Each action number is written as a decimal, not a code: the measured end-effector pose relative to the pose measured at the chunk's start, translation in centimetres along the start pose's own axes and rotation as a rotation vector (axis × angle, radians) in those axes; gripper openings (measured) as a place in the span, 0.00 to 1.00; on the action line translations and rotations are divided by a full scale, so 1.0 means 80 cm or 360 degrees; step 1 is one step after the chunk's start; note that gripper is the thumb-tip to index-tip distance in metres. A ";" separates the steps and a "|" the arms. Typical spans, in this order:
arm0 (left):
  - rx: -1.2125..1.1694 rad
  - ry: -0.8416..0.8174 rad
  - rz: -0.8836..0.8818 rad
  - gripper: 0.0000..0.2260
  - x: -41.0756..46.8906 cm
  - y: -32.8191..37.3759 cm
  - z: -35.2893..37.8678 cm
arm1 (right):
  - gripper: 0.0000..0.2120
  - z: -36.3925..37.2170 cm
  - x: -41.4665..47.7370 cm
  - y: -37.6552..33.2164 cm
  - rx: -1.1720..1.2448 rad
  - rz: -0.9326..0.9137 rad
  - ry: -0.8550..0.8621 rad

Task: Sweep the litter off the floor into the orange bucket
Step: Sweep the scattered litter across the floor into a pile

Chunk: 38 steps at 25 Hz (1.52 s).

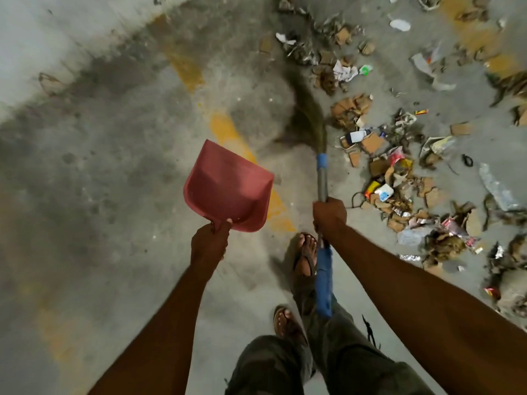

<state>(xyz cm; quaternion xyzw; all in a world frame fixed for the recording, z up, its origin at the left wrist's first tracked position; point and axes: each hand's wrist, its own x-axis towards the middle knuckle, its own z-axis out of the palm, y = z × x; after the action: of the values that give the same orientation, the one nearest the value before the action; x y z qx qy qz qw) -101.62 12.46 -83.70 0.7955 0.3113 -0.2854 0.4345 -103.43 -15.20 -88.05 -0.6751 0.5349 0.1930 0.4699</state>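
— Why is the dustpan (228,186) up off the floor (114,166)?
— The left hand (209,242) grips its handle and holds it tilted, clear of the ground on the left. I judge nothing is heaped enough to scoop yet.
— And the broom (322,181)?
— The right hand (329,213) is closed round its shaft, with the blurred bristles at the left edge of the litter (390,172). The litter lies strewn down the right side, near to far. That placing suits dragging scraps into one pile.
— The orange bucket?
— Not in view, so I cannot say where it stands.
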 end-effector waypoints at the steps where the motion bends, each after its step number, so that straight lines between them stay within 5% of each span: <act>1: 0.0008 -0.0010 0.0021 0.18 0.006 0.019 0.006 | 0.18 -0.010 0.005 -0.017 0.0065 0.0019 0.0140; 4: 0.0042 -0.0034 0.0075 0.19 0.017 0.075 0.025 | 0.18 -0.049 0.000 -0.062 0.0104 -0.0075 0.0483; 7: 0.0100 -0.0080 0.0096 0.19 0.029 0.123 0.028 | 0.21 -0.069 -0.027 -0.080 0.0137 -0.0214 0.0523; 15: 0.0335 0.0217 0.0129 0.27 0.137 0.183 -0.031 | 0.15 0.026 0.000 -0.180 -0.0338 -0.0667 -0.0308; 18: 0.0282 0.0177 0.0119 0.25 0.172 0.214 -0.052 | 0.09 0.047 0.071 -0.232 -0.0519 -0.0512 -0.0405; 22: 0.0213 0.0024 0.0169 0.22 0.219 0.261 -0.045 | 0.12 0.045 0.142 -0.276 0.0059 0.0052 0.0046; 28: 0.0281 -0.0171 0.0261 0.21 0.248 0.331 -0.023 | 0.18 0.040 0.085 -0.320 0.0201 -0.0122 0.0600; 34: 0.0348 -0.0089 0.0191 0.20 0.282 0.350 -0.057 | 0.16 0.085 0.049 -0.340 -0.0024 -0.0398 0.0093; 38: 0.0321 -0.0107 0.0148 0.21 0.303 0.352 -0.081 | 0.08 0.089 0.116 -0.370 0.0168 -0.0043 -0.0170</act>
<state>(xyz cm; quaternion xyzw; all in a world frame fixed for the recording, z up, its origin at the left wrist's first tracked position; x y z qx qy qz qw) -63.91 11.98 -83.82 0.8387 0.2290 -0.3214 0.3752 -71.65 -14.64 -85.89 -0.6452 0.5093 0.1939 0.5354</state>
